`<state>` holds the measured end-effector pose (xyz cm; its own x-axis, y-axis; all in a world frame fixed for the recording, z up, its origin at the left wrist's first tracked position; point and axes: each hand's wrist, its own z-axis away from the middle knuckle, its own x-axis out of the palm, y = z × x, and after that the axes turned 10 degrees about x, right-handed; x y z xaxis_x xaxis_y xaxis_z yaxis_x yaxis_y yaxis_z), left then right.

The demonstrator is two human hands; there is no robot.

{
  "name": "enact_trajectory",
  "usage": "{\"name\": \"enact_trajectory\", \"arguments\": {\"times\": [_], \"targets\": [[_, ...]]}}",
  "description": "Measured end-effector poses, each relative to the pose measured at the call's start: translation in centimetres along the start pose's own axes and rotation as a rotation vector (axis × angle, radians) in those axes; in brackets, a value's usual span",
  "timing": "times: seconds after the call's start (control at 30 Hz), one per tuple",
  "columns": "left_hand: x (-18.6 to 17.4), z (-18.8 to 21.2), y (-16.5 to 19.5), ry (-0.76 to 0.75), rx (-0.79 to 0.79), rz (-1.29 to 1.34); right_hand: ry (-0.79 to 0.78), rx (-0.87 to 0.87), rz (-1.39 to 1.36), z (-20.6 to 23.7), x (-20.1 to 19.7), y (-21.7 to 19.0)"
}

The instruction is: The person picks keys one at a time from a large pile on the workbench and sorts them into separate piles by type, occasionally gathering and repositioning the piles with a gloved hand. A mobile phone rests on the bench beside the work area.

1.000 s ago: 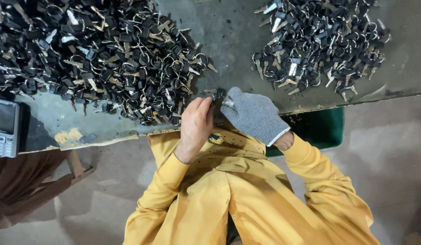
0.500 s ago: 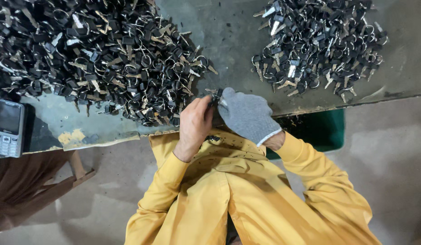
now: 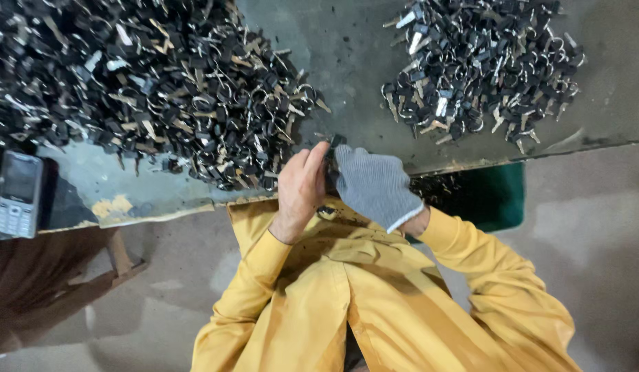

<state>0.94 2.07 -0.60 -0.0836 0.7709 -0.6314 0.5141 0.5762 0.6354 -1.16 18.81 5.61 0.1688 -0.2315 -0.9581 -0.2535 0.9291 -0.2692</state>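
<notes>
Head view: vs half a second back, hands barely moved, both still together at the table edge. Phone now further into frame at left. Bare left hand and grey-gloved right hand are closed together on a small dark part; grip looks tight, details hidden. Big pile of dark metal parts left, smaller pile right. Green bin under table edge holds dark pieces.

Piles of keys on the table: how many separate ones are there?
2. A large pile covers the table's left half, reaching past the frame edge; a smaller pile lies at upper right. The left hand and gloved right hand meet between them, over the table edge.
</notes>
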Motion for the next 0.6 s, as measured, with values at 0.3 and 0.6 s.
{"name": "enact_trajectory", "arguments": {"times": [0.3,0.6], "targets": [[0.24,0.17,0.65,-0.012,-0.008,-0.055,-0.050,0.019,-0.086,0.47,-0.58,0.80],[0.17,0.01,0.04,-0.020,-0.069,0.035,0.001,-0.070,0.079,0.43,-0.14,0.73]]}}
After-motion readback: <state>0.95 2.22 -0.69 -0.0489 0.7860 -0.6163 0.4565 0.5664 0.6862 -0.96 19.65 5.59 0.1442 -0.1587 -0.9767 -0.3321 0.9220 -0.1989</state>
